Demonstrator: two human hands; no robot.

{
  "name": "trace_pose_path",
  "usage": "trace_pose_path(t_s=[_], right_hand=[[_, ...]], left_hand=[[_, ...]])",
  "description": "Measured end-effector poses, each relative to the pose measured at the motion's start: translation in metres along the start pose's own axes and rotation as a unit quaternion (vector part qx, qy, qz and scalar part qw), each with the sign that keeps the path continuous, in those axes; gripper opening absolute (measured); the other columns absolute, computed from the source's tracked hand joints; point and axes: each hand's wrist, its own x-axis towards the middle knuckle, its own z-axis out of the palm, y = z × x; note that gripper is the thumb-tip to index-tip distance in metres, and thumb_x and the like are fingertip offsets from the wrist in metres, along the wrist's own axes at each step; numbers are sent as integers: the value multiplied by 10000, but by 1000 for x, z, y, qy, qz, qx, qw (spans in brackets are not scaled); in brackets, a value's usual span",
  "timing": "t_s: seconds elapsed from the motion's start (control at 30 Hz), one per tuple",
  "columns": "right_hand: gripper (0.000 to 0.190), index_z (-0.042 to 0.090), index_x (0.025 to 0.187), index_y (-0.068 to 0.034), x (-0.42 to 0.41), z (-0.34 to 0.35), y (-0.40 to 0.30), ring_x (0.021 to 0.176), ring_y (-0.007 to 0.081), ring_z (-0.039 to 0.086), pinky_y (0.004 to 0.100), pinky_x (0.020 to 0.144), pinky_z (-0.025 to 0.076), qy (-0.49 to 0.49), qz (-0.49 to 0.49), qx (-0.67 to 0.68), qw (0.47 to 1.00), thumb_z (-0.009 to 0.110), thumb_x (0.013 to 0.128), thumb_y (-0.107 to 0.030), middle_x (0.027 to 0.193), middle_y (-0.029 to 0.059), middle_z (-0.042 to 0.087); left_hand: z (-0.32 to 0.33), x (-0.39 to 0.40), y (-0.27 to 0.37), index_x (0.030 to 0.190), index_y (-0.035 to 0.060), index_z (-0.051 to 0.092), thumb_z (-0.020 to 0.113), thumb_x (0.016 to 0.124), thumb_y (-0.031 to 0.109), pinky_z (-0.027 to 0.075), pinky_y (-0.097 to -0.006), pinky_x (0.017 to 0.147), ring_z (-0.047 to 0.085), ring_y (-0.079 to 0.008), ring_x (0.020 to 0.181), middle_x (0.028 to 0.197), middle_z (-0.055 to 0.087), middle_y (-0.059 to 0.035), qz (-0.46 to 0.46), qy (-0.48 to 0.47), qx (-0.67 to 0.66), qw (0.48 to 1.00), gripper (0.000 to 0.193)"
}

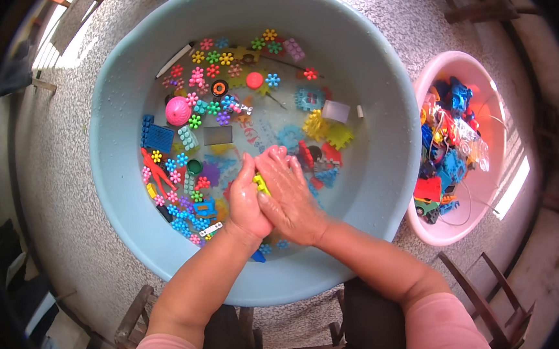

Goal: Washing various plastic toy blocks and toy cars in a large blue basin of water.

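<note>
Wet and pressed together, my hands are over the water in a large light-blue plastic tub [132, 219]. A yellow plastic toy piece [261, 184] is held between the palms and mostly hidden. My left hand [248, 201] cups it from the left. My right hand [288, 193] lies over it with the fingers stretched forward. Around them, flower-shaped connectors [273, 80], a pink ridged toy [178, 110], blue building bricks [160, 137] and a red toy figure [158, 172] are in the water. Yellow gear-edged pieces [316, 125] sit farther right.
A pink plastic basin [498, 125] heaped with mixed toys [444, 134] stands against the tub's right side on the speckled floor [82, 198]. Wooden stool frames [482, 12] are at the upper right and lower right [482, 296]. A white marker [174, 60] rests along the tub's far-left wall.
</note>
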Motion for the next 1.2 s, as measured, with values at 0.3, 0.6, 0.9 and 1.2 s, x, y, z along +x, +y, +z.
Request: trace_pose_path(t_s=[0.3,0.6,0.9,1.2], right_hand=[[502,345,1305,20,-6,5,22,1306,405,256,477,1082,190,-25,19,56,998,466,878,-215,1351,232,342],[517,385,1243,-2,-7,12,40,1148,380,417,426,987,350,-46,-16,42,998,605,783,-86,1234,191,438],[372,484,1163,-6,8,6,65,1005,334,560,389,868,465,-236,259,-48,935,552,814,-117,1088,190,561],[372,443,1256,-46,8,-37,54,1056,289,560,486,925,459,-100,279,751,590,472,902,-155,1189,167,516]], left_hand=[[-8,6,-12,1127,45,495,361,969,411,391,-354,981,503,-208,1089,1117,539,-77,11,8,62,998,421],[-48,17,2,1096,20,520,415,961,390,451,-326,836,553,-179,963,1032,573,-91,39,65,348,934,407],[-71,22,43,1010,63,582,468,929,403,485,-424,759,611,-295,889,987,620,-75,66,75,525,845,367],[26,-59,52,1224,35,429,617,851,290,442,-442,950,473,-343,1194,1262,468,-157,-127,-239,181,946,489]])
